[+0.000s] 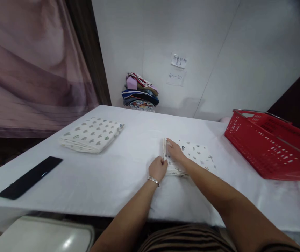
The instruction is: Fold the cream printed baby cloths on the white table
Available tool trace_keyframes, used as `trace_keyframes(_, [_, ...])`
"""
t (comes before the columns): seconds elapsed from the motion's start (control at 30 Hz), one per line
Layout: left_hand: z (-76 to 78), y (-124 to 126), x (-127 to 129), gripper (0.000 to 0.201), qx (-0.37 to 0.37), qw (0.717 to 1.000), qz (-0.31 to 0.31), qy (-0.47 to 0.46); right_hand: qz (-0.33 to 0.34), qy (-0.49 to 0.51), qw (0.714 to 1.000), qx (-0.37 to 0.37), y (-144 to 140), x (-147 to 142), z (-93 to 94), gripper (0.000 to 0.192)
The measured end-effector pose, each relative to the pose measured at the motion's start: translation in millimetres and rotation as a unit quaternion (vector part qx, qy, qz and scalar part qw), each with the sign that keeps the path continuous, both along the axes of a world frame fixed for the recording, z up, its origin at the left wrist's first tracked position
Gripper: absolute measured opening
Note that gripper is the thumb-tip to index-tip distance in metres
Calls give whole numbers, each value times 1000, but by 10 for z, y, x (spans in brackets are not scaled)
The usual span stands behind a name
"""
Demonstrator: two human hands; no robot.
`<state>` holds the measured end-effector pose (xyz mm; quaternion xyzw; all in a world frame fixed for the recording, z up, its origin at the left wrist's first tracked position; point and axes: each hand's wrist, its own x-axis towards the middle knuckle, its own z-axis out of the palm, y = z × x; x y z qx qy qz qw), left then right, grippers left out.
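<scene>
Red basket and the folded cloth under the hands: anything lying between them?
Nothing. In the head view, only bare white tablecloth separates the red basket from the folded patterned cloth.

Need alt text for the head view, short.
Both bare hands, left hand and right hand, press the left edge of a folded white patterned cloth on a white-covered table. A second folded patterned cloth lies left, a red plastic basket right.
</scene>
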<state>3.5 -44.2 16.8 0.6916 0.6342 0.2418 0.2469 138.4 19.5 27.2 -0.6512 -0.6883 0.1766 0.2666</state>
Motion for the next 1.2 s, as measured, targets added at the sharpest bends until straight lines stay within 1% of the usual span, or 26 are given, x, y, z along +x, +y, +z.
trace_keyframes(0.07, [-8, -8, -3, 20, 12, 1000, 5, -5, 21, -40, 999, 1, -42, -51, -37, 50])
trace_keyframes(0.13, [-6, -17, -6, 18, 17, 1000, 9, -9, 48, -76, 996, -5, -57, -100, -36, 50])
trace_keyframes(0.23, [6, -29, -16, 18, 20, 1000, 13, -11, 52, -85, 995, -20, -95, -124, 35, 50])
trace_keyframes(0.3, [12, -31, -23, 19, 30, 999, 12, -14, 62, -81, 995, -15, -186, -95, 100, 50])
trace_keyframes(0.43, [18, -19, -27, 22, 42, 999, 15, -23, 110, -118, 987, 25, -551, 26, 183, 44])
trace_keyframes(0.5, [20, -11, -21, 22, 38, 999, 15, -22, 135, -141, 981, 22, -756, 98, 203, 36])
trace_keyframes(0.57, [22, -7, -12, 22, 38, 999, 15, -21, 148, -145, 978, 19, -929, 185, 222, 32])
trace_keyframes(0.63, [20, -11, -3, 21, 39, 999, 19, -23, 133, -140, 981, 24, -1070, 301, 237, 35])
trace_keyframes(0.7, [16, -24, 7, 21, 41, 999, 24, -23, 111, -146, 983, 13, -1195, 447, 232, 37])
trace_keyframes(0.8, [5, -44, 24, 21, 44, 998, 26, -24, 121, -176, 977, -24, -1377, 692, 182, 39])
trace_keyframes(0.83, [2, -45, 29, 21, 45, 998, 28, -27, 122, -184, 975, -24, -1433, 769, 160, 40])
trace_keyframes(0.93, [-3, -24, 29, 20, 33, 998, 34, -46, 88, -198, 976, 1, -1570, 946, 102, 44])
trace_keyframes(1.0, [0, 6, 7, 20, 13, 997, 29, -70, 76, -206, 975, 10, -1632, 1005, 65, 44])
trace_keyframes(1.1, [7, 23, -62, 22, -19, 993, 15, -117, 87, -218, 972, 14, -1687, 1015, 3, 44])
trace_keyframes(1.13, [11, 10, -90, 21, -19, 992, 13, -127, 88, -219, 971, 17, -1696, 1007, -17, 45])
trace_keyframes(1.2, [21, -56, -140, 18, 11, 991, 3, -133, 84, -219, 972, 21, -1701, 989, -48, 45])
